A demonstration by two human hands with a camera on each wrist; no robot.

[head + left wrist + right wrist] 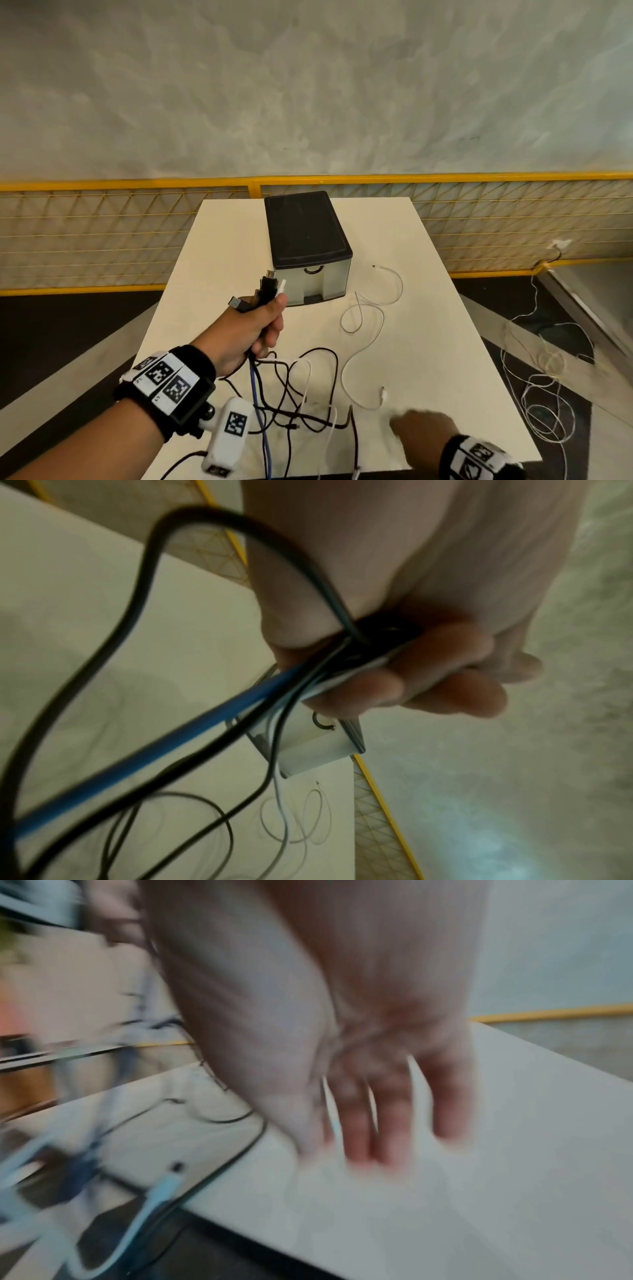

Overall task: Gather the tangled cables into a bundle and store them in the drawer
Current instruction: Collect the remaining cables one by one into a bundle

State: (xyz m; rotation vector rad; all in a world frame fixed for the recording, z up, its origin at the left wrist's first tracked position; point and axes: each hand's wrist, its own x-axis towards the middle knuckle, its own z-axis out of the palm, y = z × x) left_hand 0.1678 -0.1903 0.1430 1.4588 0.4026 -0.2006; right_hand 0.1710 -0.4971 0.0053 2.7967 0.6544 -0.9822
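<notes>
White counter [239,240] carries a drawer unit [310,274] with a black top and pale translucent front; beside it loops a white cable [368,308], nearer lie black cables [291,394] and a blue cable [257,394].

The head view is evenly lit and moderately bright, with soft, weak shadows; the tabletop [428,342] reads pale cream without glare. Wide-angle distortion bows the yellow fence [102,236] and stretches the corners. Most of this view is sharp, but the right hand [423,430] is smeared by motion blur, and the floor at the far right is streaked.

The left wrist view is dimmer, with a greenish cast. The left hand [394,615] and the nearest cables [171,739] are soft and out of focus. A pale bluish glare patch lies at the lower right.

The right wrist view is the worst: heavy motion blur throughout, fingers [387,1123] ghosted, the left side streaked and unreadable, colours cool and washed.
</notes>
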